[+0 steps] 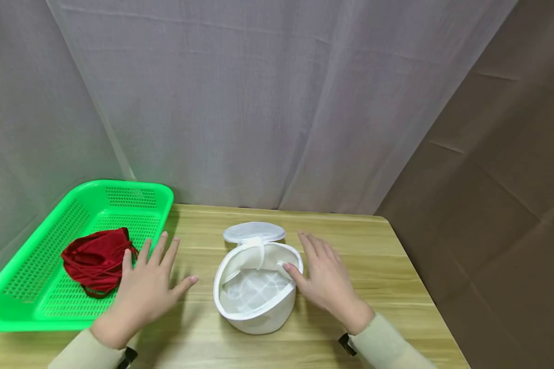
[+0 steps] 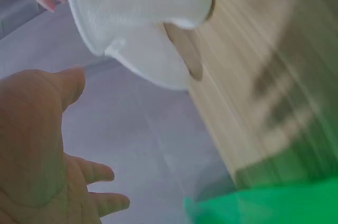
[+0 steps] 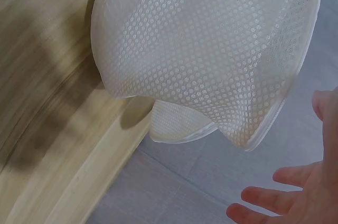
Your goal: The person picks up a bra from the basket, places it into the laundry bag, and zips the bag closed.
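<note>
A white mesh laundry bag (image 1: pixel 260 310) stands upright on the wooden table, its round mouth facing up and its zip lid (image 1: pixel 254 231) folded back behind it. To its right is my right hand (image 1: pixel 325 277), fingers spread, with the thumb over the bag's rim in the head view. The right wrist view shows a gap between these fingers and the mesh. My left hand (image 1: pixel 150 289) hovers palm down with fingers spread, between the bag and the green basket. In the head view its fingertips overlap the basket's side, near a red drawstring pouch (image 1: pixel 97 259).
The green plastic basket (image 1: pixel 41 326), with the red pouch inside, sits at the table's left end. A grey curtain (image 1: pixel 212 113) hangs behind the wooden table (image 1: pixel 374 246), and a brown cloth (image 1: pixel 498 215) hangs along the right side.
</note>
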`<state>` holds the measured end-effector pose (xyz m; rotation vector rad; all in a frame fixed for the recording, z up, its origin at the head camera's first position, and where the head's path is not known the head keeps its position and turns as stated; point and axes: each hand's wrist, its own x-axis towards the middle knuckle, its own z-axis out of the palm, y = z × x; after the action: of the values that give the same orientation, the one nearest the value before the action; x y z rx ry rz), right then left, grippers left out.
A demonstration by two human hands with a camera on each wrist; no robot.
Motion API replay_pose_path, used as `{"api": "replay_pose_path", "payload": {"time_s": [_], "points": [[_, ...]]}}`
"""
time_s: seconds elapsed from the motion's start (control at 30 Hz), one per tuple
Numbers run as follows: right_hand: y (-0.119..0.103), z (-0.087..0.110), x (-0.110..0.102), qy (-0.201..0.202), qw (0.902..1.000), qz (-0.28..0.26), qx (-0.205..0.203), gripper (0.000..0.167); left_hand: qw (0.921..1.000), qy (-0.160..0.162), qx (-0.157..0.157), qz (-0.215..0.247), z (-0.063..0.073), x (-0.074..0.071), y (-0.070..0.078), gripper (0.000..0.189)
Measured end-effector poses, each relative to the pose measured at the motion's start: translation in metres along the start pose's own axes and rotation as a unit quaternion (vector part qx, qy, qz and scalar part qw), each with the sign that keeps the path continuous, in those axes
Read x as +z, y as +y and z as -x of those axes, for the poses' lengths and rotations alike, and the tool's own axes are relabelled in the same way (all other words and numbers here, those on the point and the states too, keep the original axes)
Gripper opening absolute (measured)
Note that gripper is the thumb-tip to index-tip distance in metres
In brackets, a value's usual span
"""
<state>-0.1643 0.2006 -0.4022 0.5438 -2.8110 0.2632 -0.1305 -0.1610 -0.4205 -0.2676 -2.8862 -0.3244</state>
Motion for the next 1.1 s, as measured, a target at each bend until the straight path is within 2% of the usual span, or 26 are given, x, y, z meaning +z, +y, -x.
{"api": "replay_pose_path", "payload": {"time_s": [0.2,0.3,0.43,0.57,0.7,0.8,0.9,1.1], "points": [[0.001,-0.001,0.001,-0.002,0.9995,-0.028,0.016,0.084,0.9994,-0.030,-0.019,0.002,-0.009,-0.028,-0.028,0.099],[0.002,-0.001,0.003,-0.005,0.9984,-0.048,0.029,0.085,0.9988,-0.034,-0.035,0.007,-0.017,-0.043,-0.044,0.100],[0.003,-0.001,0.006,-0.012,0.9941,-0.087,0.063,0.088,0.9974,-0.038,-0.057,0.022,-0.026,-0.053,-0.065,0.100],[0.003,-0.002,0.007,-0.025,0.9809,-0.147,0.125,0.088,0.9945,-0.065,-0.077,0.032,-0.032,-0.055,-0.084,0.102],[0.003,-0.003,0.009,-0.035,0.9568,-0.223,0.183,0.081,0.9910,-0.085,-0.095,0.040,-0.034,-0.052,-0.101,0.105],[0.003,-0.004,0.010,-0.034,0.9414,-0.266,0.205,0.073,0.9886,-0.096,-0.107,0.046,-0.035,-0.049,-0.110,0.106],[0.004,-0.004,0.010,-0.030,0.9347,-0.287,0.208,0.065,0.9859,-0.106,-0.119,0.049,-0.035,-0.045,-0.119,0.108],[0.005,-0.002,0.013,-0.028,0.9294,-0.303,0.209,0.055,0.9799,-0.129,-0.142,0.055,-0.031,-0.039,-0.134,0.110]]}}
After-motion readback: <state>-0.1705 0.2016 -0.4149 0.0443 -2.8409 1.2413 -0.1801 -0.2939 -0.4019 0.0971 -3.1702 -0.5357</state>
